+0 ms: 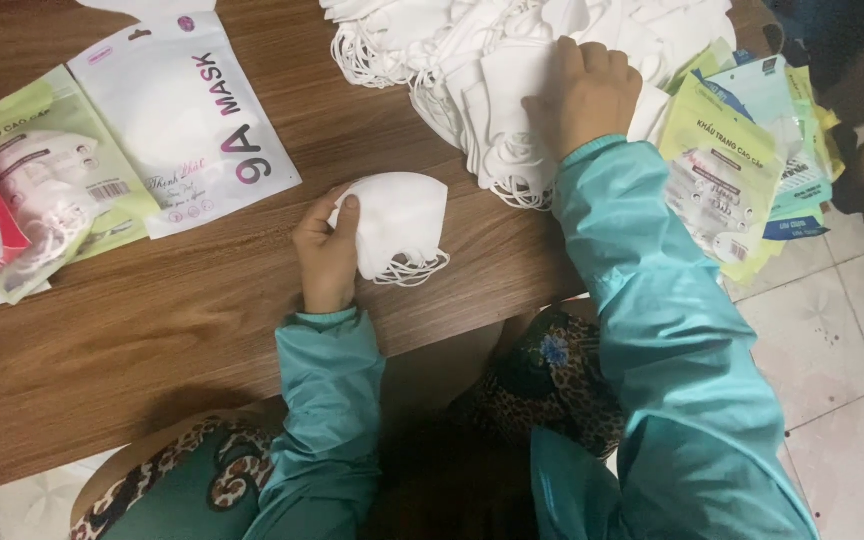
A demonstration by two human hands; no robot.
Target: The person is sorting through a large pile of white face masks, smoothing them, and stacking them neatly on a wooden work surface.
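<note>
Near the table's (152, 330) front edge, the left hand (324, 252) has its fingers curled around a small stack of white masks (402, 225), while the right hand (592, 95), fingers bent, presses the big pile (512, 60) by the far edge, whose tangled ear loops could drag extra masks out.

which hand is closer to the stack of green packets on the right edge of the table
Right. The right hand rests on the pile of loose white masks just beside the green packets; the left hand is much farther away, holding a small stack of masks.
</note>
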